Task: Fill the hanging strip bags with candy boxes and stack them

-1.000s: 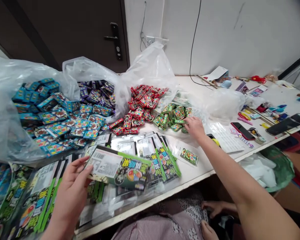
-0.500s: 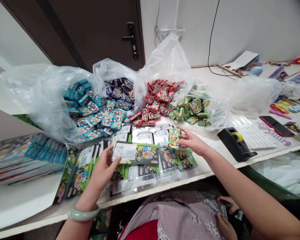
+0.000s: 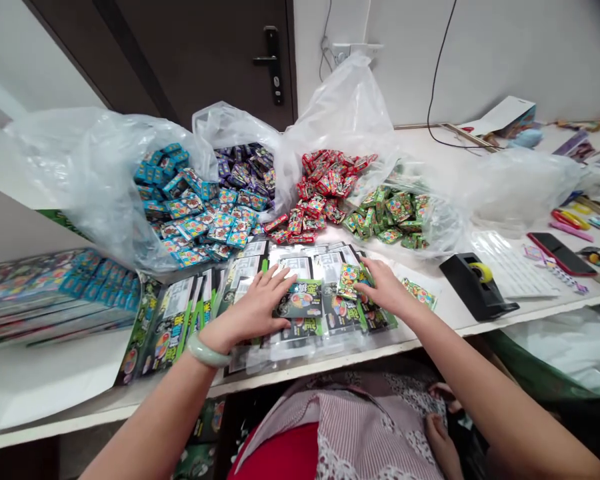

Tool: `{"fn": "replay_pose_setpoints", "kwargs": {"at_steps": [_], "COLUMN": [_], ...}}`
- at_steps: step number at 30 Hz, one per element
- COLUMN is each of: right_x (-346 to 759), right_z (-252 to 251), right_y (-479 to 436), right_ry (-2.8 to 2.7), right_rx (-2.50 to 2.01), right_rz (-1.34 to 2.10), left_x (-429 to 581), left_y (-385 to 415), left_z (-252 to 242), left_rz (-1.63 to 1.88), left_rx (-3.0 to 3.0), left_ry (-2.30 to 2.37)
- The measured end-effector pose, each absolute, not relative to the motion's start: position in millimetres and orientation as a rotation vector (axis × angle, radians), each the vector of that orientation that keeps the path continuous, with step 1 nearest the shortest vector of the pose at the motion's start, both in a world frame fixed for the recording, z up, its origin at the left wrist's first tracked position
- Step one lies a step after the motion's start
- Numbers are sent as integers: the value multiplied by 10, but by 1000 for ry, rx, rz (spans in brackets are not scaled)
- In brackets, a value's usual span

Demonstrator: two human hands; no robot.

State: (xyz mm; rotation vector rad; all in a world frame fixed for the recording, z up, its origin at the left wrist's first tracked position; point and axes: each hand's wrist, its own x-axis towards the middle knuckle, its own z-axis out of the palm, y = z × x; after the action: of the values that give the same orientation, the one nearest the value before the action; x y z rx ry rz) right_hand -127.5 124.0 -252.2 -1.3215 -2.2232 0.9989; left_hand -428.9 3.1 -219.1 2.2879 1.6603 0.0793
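Two hands work over a spread of sleeved card packs (image 3: pixel 173 327) on the tabletop (image 3: pixel 433 331), with four colour-sorted heaps beyond.

The left hand (image 3: pixel 253 310) lies palm down, its grip apart, pressing a green-and-black pack (image 3: pixel 300 300) flat, which would keep it from sliding on the slick sleeves. The right hand (image 3: pixel 385 290) has its fingers against a small green packet (image 3: pixel 349 281) above the spread; whether the grip is clamped on it cannot be told. A loose packet (image 3: pixel 420 293) lies just to the right. On the far side, blue (image 3: pixel 195 223), purple (image 3: pixel 245 167), red (image 3: pixel 325 187) and green heaps (image 3: pixel 390 217) sit in plastic bags (image 3: pixel 350 113), apparently folded open to keep each colour apart and within reach. A tape dispenser (image 3: pixel 477 287) stands to the right.
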Motion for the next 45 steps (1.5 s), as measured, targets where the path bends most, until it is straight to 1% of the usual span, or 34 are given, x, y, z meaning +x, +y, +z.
{"fn": "replay_pose_setpoints", "kwargs": {"at_steps": [2, 5, 8, 13, 16, 19, 21, 24, 27, 31, 35, 41, 45], "right_x": [-1248, -1248, -1292, -1422, -1522, -1576, -1568, -1544, -1578, -1632, -1580, -1597, -1655], "right_z": [-2526, -2545, -2500, -2111, -1900, -1824, -1783, -1660, -1564, -1681, -1816, -1712, -1730], "right_y": [1218, 1190, 1147, 960, 839, 778, 764, 752, 733, 752, 796, 758, 792], "right_ry": [-2364, -2571, -2522, -2252, -2295, -2464, -2531, -2400, -2391, -2533, -2614, -2879, -2881], "right_rx": [-1267, -1194, -1159, -952, -875, -840, -810, -843, -781, -709, -723, -571, -529], "right_rz": [885, 728, 658, 458, 289, 192, 173, 162, 255, 399, 388, 276, 393], "left_x": [-4307, -4340, -4363, -4395, -4387, -4378, -4379, -4375, -4356, -4365, -4428, -4400, -4322], "left_y": [69, 87, 52, -71, -114, -137, -157, -189, -208, -233, -291, -334, -338], "left_z": [-2241, -2262, -2173, -1950, -1916, -1941, -1961, -1981, -1988, -1969, -1950, -1978, -2000], "left_rz": [58, 120, 252, 475, 503, 503, 502, 498, 512, 563, 603, 567, 569], "left_rx": [2315, 2366, 2372, 2326, 2329, 2361, 2383, 2388, 2363, 2282, 2245, 2367, 2352], "left_ry": [1640, 1610, 1645, 1711, 1683, 1673, 1670, 1655, 1651, 1640, 1628, 1606, 1588]}}
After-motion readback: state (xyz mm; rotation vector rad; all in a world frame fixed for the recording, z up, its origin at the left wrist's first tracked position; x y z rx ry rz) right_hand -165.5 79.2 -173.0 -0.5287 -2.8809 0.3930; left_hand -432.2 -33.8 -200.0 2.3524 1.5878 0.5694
